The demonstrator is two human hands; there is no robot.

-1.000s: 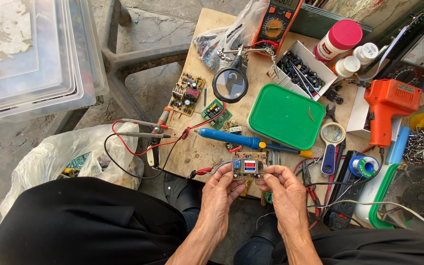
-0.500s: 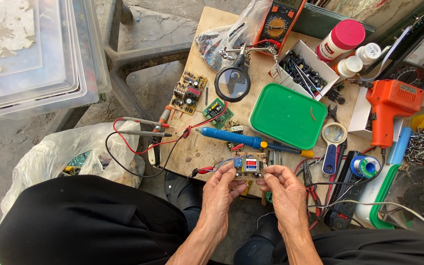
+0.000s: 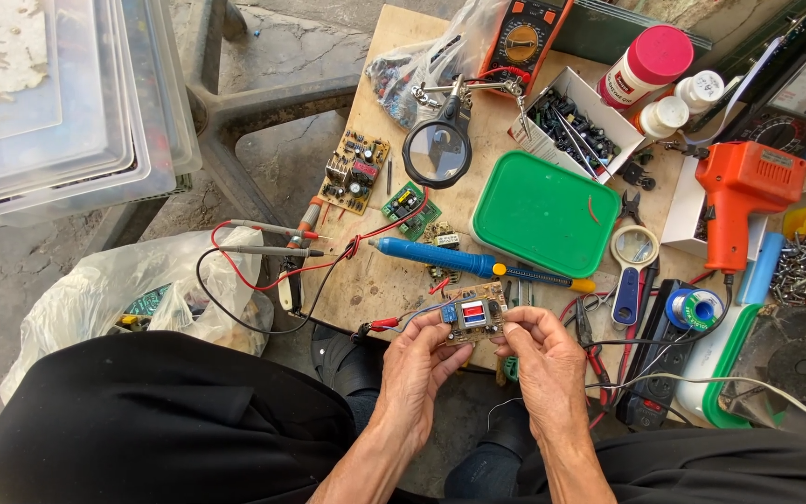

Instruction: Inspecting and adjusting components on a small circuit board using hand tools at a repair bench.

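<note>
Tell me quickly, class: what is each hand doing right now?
Left hand: closed on the left edge of the small circuit board.
Right hand: fingers pinch the same board's right edge.

Both hands, left hand (image 3: 419, 362) and right hand (image 3: 540, 359), pinch a small circuit board (image 3: 474, 315).

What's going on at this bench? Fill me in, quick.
A person seated at a cluttered wooden table holds a small circuit board between both hands: the left hand grips its left edge, the right hand its right edge. Red leads run from the board toward the probes at the table's left edge. Just beyond the board lie a blue desoldering pump, a green lid and a magnifier on a stand. An orange soldering gun rests at the right.
</note>
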